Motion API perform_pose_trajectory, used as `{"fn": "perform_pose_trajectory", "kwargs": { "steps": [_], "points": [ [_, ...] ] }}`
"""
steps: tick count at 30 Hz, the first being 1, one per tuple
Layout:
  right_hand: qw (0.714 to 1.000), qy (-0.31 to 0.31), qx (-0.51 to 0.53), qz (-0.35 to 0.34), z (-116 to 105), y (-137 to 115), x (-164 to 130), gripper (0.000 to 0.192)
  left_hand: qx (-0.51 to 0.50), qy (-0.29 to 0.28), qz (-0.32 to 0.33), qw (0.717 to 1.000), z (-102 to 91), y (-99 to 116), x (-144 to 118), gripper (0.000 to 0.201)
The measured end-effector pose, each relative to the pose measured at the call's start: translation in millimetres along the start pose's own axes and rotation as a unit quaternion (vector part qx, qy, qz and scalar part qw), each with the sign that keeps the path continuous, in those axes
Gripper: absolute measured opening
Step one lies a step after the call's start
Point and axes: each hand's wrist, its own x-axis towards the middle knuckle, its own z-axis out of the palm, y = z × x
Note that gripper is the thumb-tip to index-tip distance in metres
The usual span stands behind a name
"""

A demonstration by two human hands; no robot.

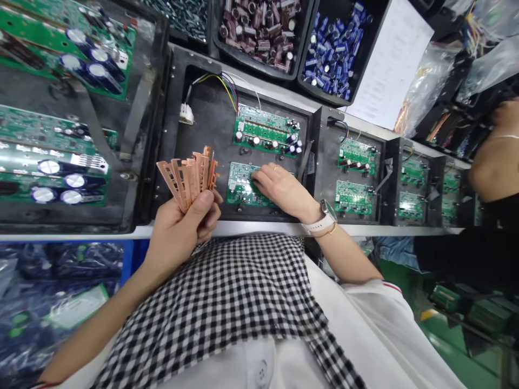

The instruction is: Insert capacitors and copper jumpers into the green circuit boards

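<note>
Left hand grips fanned, flat copper-coloured metal strips above black rectangular tray. Right hand at tray's nearer green circuit board, fingers bent; can't tell if pinching anything. Behind: black bin of brown cylindrical capacitors, another of blue ones.

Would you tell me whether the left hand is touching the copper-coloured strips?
Touching: the head view shows the left hand closed around the lower ends of the copper-coloured strips.
</note>
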Motion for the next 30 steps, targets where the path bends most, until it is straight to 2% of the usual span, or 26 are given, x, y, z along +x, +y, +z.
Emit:
{"fn": "perform_pose_trajectory", "kwargs": {
  "steps": [5,7,10,13,19,26,28,30],
  "points": [
    [0.985,0.018,0.168,0.041,-4,-6,-22,0.019,0.001,-0.007,-0.043,0.999,-2.6,-7,-10,0.027],
    [0.977,0.018,0.205,0.057,-2,-8,-31,0.019,0.005,-0.023,-0.064,0.998,-3.3,-13,-11,0.029],
    [0.974,0.030,0.213,0.071,3,-9,-38,0.022,0.009,-0.047,-0.078,0.996,-3.5,-21,-10,0.030],
    [0.975,0.043,0.206,0.067,7,-9,-38,0.024,0.046,-0.029,-0.069,0.996,-3.3,-23,-8,0.031],
    [0.978,0.054,0.194,0.055,10,-9,-37,0.025,0.126,0.003,-0.021,0.992,-0.8,-16,-10,0.029],
    [0.993,0.020,0.116,0.016,9,-11,-40,0.025,0.152,0.006,-0.010,0.988,9.1,-7,-9,0.017],
    [0.984,0.047,0.168,0.041,1,-19,-39,0.024,0.157,0.004,-0.003,0.988,12.5,-6,-8,0.023],
    [0.949,0.094,0.290,0.084,-9,-31,-35,0.022,0.166,-0.004,0.006,0.986,16.8,-7,-6,0.028]
  ]
}}
